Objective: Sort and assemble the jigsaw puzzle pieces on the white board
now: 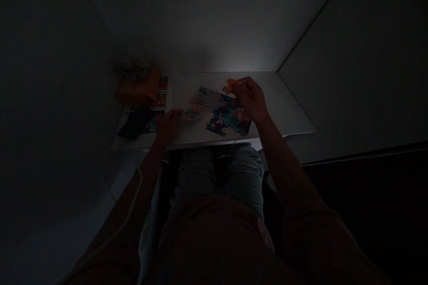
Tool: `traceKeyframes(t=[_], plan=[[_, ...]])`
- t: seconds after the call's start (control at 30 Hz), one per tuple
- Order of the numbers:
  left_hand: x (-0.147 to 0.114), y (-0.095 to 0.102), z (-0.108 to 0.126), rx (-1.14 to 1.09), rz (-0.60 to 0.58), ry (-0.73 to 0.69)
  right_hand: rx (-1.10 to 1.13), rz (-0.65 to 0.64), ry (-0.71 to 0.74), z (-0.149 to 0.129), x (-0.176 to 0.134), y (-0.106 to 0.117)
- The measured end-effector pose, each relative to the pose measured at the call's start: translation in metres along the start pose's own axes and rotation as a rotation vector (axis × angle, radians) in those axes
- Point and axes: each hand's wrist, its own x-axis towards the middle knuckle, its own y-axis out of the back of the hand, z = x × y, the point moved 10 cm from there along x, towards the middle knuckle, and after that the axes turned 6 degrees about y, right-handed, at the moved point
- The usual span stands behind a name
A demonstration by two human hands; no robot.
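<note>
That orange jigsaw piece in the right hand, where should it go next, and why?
Probably down a little onto the puzzle. The right hand holds the orange piece just above the joined part's far edge, and the left hand rests on the table beside it.

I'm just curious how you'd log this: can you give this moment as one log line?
left hand: on table by loose piece | right hand: holds orange piece over puzzle | box: far left | light: dim
</note>
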Motion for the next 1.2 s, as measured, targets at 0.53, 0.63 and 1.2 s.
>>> traceKeyframes(t=[0.53, 0.63, 1.2], plan=[[0.003, 0.001, -0.012, 0.011, 0.041, -0.016, -0.224, -0.125, 0.125, -0.004, -0.023, -0.024], [0.004, 0.002, -0.013, 0.002, 0.050, -0.030, -0.370, -0.224, 0.102, 0.027, -0.065, -0.033], [0.004, 0.015, -0.019, -0.076, 0.140, 0.011, -0.611, -0.409, 0.193, 0.030, -0.089, -0.081]])
